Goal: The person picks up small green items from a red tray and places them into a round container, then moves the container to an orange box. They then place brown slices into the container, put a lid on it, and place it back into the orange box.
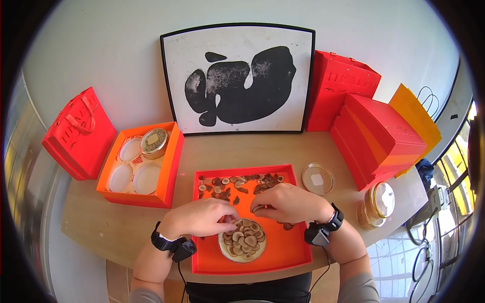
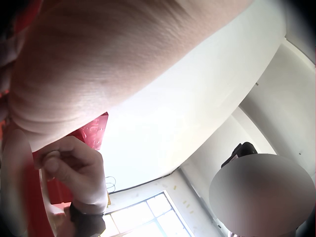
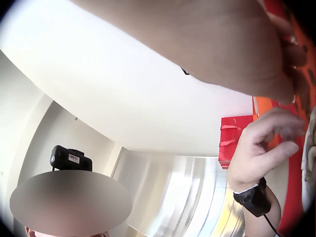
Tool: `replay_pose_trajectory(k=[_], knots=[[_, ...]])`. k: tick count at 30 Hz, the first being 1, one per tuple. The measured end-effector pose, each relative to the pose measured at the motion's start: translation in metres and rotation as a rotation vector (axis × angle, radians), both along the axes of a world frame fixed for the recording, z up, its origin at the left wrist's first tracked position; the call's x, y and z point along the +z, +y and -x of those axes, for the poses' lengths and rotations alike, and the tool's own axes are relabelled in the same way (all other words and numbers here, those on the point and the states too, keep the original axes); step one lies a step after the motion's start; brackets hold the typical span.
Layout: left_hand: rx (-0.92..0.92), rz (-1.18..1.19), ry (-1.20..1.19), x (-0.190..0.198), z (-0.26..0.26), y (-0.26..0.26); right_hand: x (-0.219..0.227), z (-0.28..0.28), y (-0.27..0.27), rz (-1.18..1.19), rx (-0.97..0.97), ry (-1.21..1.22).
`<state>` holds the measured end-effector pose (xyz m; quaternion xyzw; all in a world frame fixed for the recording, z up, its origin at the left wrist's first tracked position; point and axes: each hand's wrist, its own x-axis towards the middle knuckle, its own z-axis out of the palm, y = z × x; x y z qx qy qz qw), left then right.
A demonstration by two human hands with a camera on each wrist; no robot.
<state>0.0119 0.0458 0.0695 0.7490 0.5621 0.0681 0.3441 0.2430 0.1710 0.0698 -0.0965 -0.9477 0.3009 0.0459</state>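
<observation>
1. Your left hand pinches a slice at the rim of the round dish of slices.
2. Your right hand has its fingers curled, pinching a slice just above the dish.
3. The dish sits in the red tray on the bench.

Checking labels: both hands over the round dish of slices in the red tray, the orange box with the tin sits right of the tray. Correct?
Not quite. The head view shows the orange box with the tin left of the red tray. Both hands, left hand and right hand, are at the round dish.
</observation>
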Motion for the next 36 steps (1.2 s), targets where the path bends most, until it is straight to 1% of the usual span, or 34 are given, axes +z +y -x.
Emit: replay_pose_trajectory(k=[2, 3, 5, 6, 8, 9, 11, 12, 14, 15, 17, 21, 23, 27, 29, 30, 33, 35, 36], knots=[[-0.006, -0.006, 0.005, -0.005, 0.001, 0.001, 0.001, 0.001, -0.001, 0.036, 0.045, -0.087], [-0.009, -0.004, 0.005, -0.005, 0.001, 0.001, -0.003, 0.000, -0.003, 0.038, 0.042, -0.087], [-0.020, -0.023, 0.055, -0.007, 0.002, 0.002, -0.014, -0.002, -0.010, 0.125, 0.205, 0.089], [-0.021, -0.019, 0.054, -0.006, 0.001, 0.002, -0.014, -0.003, -0.007, 0.129, 0.204, 0.089], [-0.001, 0.003, -0.007, -0.002, -0.001, 0.000, -0.011, -0.010, 0.004, -0.137, 0.039, 0.085], [0.000, 0.001, -0.011, -0.002, -0.001, -0.001, -0.008, -0.013, 0.009, -0.138, 0.041, 0.082], [-0.013, 0.010, -0.011, -0.003, -0.001, 0.000, -0.005, -0.018, 0.018, -0.389, -0.240, -0.094], [-0.014, 0.009, -0.011, -0.002, -0.001, 0.000, -0.008, -0.021, 0.021, -0.390, -0.241, -0.094], [-0.005, 0.019, -0.011, -0.001, -0.001, 0.000, -0.019, -0.024, 0.026, -0.515, -0.329, -0.345], [-0.006, 0.020, -0.011, -0.002, -0.001, 0.000, -0.029, -0.025, 0.031, -0.514, -0.330, -0.345], [-0.006, 0.009, -0.016, -0.003, 0.000, 0.000, -0.047, -0.023, 0.038, -0.578, -0.270, -0.399], [-0.003, 0.039, -0.008, -0.001, -0.001, 0.000, -0.058, -0.018, 0.041, -0.582, -0.319, -0.412], [-0.012, 0.032, -0.011, -0.003, 0.000, 0.001, -0.061, -0.019, 0.047, -0.551, -0.261, -0.440], [-0.011, 0.027, -0.011, -0.003, 0.000, 0.001, -0.059, -0.019, 0.051, -0.491, -0.234, -0.428], [-0.006, 0.034, -0.009, -0.002, 0.000, 0.001, -0.052, -0.017, 0.049, -0.403, -0.223, -0.484], [-0.007, 0.034, -0.009, -0.001, 0.000, 0.001, -0.052, -0.017, 0.050, -0.404, -0.224, -0.484], [-0.009, 0.037, -0.004, -0.001, 0.000, 0.001, -0.051, -0.018, 0.053, -0.391, -0.224, -0.421], [-0.009, 0.033, -0.010, -0.001, 0.000, 0.001, -0.043, -0.016, 0.052, -0.331, -0.253, -0.340], [-0.008, 0.033, -0.011, -0.001, 0.000, 0.001, -0.044, -0.016, 0.052, -0.331, -0.252, -0.340]])
